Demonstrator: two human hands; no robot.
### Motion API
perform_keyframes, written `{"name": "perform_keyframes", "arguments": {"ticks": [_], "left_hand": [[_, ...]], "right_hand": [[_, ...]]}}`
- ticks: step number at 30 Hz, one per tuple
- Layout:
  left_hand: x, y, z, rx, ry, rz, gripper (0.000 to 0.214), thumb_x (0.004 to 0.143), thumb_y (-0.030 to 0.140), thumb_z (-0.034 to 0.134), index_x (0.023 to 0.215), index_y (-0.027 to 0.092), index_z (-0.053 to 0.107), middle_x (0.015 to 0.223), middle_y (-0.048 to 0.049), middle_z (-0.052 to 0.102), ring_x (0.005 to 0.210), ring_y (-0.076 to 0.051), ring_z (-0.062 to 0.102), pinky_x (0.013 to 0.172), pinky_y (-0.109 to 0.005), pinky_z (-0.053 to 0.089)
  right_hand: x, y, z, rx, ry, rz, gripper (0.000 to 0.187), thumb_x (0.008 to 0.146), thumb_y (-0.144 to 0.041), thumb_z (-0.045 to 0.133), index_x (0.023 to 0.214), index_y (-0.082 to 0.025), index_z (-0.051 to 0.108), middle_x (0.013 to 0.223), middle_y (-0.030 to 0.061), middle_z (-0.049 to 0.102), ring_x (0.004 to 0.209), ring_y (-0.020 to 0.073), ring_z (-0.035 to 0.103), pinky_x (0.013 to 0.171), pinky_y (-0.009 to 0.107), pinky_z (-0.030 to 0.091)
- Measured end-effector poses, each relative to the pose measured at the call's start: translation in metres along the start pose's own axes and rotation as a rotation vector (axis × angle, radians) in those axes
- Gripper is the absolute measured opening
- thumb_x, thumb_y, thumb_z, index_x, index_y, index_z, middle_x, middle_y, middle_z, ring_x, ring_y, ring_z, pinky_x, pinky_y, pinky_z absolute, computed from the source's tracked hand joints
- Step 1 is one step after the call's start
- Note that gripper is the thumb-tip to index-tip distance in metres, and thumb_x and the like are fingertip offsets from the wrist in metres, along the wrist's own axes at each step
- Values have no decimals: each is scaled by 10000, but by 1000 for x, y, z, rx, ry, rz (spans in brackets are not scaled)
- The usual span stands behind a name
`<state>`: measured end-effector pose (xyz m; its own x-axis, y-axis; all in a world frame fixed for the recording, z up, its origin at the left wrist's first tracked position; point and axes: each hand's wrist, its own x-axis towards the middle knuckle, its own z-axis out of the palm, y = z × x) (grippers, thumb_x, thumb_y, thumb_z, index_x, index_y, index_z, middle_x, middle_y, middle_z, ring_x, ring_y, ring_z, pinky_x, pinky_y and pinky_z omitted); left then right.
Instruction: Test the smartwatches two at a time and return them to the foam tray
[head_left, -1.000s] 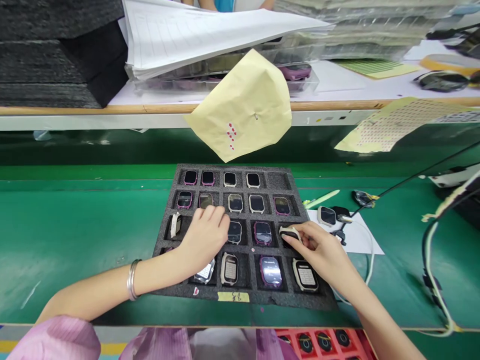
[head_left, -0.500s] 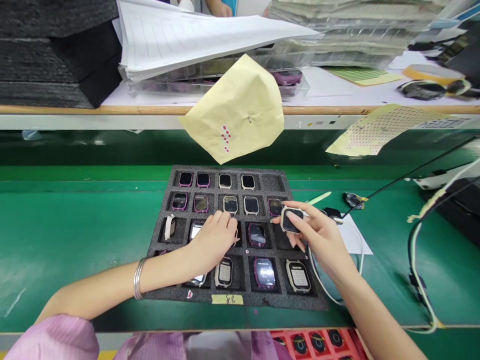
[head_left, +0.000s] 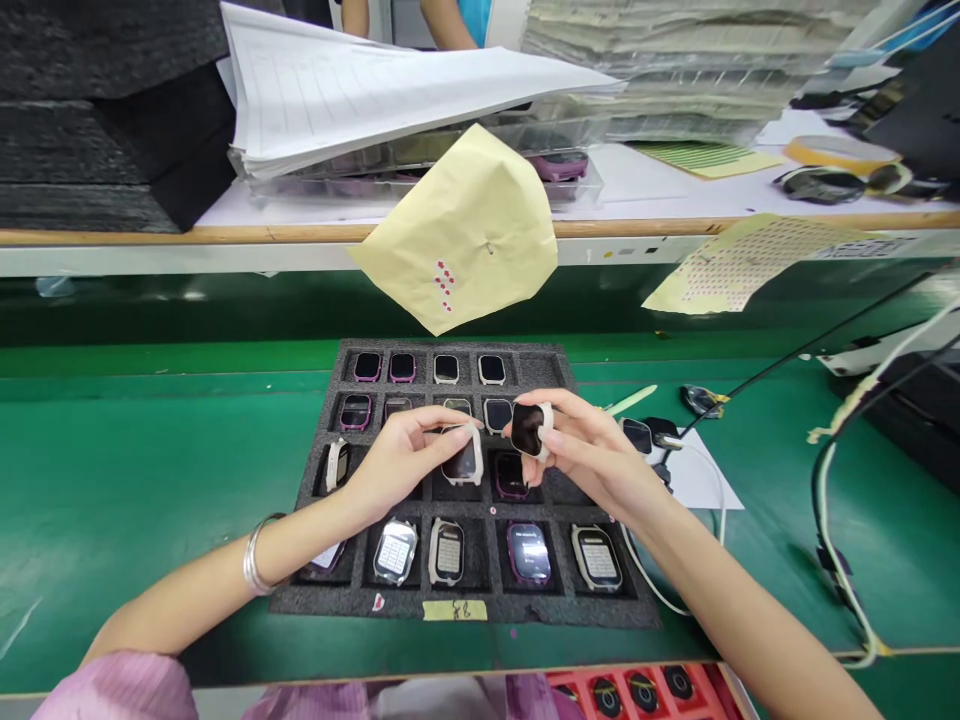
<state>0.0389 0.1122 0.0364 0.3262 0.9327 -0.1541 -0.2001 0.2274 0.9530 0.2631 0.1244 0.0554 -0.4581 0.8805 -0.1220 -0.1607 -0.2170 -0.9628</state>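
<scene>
A black foam tray (head_left: 322, 590) with rows of pockets lies on the green belt, holding several smartwatch bodies, some purple, some white. My left hand (head_left: 394, 462) is above the tray's middle, its fingers closed on a white-cased watch body (head_left: 461, 458) lifted from its pocket. My right hand (head_left: 589, 450) is beside it, pinching another white-cased watch body (head_left: 529, 429) with a dark screen. The two watch bodies are close together, slightly apart. A silver bangle (head_left: 253, 553) is on my left wrist.
A yellow label sheet (head_left: 461, 228) hangs from the shelf edge above the tray. Right of the tray lie a white paper (head_left: 694, 480), a watch on a charger cable (head_left: 639, 435) and a green pen (head_left: 631, 400). Cables (head_left: 825, 500) run at the right. A red tray (head_left: 637, 690) shows below.
My left hand lifted a white watch body out of the tray. My right hand carried its watch body up and leftward, toward the left hand. The camera tilted slightly.
</scene>
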Motion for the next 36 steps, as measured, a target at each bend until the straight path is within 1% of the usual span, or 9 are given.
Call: {"name": "perform_keyframes", "arguments": {"ticks": [3,5,9,15,17,19,22,28,36], "left_hand": [[-4,1,6,-206,-32,-103,287,874,391,628,1037,157,665,769,-23,639,733,-152,620,689,-273,512],[-6,0,9,-256,-26,-153,276,880,396,617,1005,152,638,707,5,575,657,-122,577,606,-240,494],[-6,-4,11,-70,-44,-131,221,853,338,653,939,148,579,566,64,479,492,-73,441,484,-190,397],[-10,-6,8,227,-126,-99,210,843,230,600,1040,177,552,566,87,475,428,-69,399,458,-203,346],[-14,-5,7,364,-130,-30,225,837,187,577,1061,190,559,663,58,538,510,-90,460,530,-226,396],[-16,-4,7,499,-99,90,250,826,154,570,1072,196,564,860,2,616,718,-140,559,693,-274,449],[-17,-5,7,627,-56,220,279,825,145,565,1100,193,553,1062,-51,627,963,-203,572,855,-328,434],[-17,-8,7,704,-40,268,328,816,119,567,1134,193,534,1114,-69,623,1036,-221,585,906,-344,442],[-17,-10,5,728,-78,312,347,838,121,536,1174,205,519,1150,-78,625,1097,-228,584,951,-368,450]], "right_hand": [[0,4,1,13,-45,-13,325,853,-332,702,1162,-259,634,905,30,707,642,169,669,542,265,547],[0,8,0,22,-73,-32,356,852,-343,713,1187,-252,638,942,45,723,750,185,685,612,265,559],[2,17,-3,131,-143,-48,341,864,-313,719,1194,-268,642,981,35,737,935,194,693,861,305,524],[2,23,-3,221,-187,-18,362,864,-283,725,1215,-280,637,1028,38,731,944,219,708,881,338,522],[2,23,-3,220,-188,-20,365,869,-281,720,1224,-282,638,1046,45,729,939,213,708,871,327,525],[1,23,-3,211,-177,-25,365,873,-276,715,1230,-286,638,1070,50,728,939,209,708,875,326,526],[1,24,-5,188,-151,-40,366,866,-272,721,1224,-277,645,1073,54,732,978,214,697,922,337,507],[0,28,-6,149,-124,-33,365,867,-248,714,1226,-264,649,1076,67,737,1040,228,680,972,356,484],[-4,24,-4,39,-70,-24,344,824,-237,753,1162,-264,697,1079,74,742,1026,217,690,907,297,525]]}}
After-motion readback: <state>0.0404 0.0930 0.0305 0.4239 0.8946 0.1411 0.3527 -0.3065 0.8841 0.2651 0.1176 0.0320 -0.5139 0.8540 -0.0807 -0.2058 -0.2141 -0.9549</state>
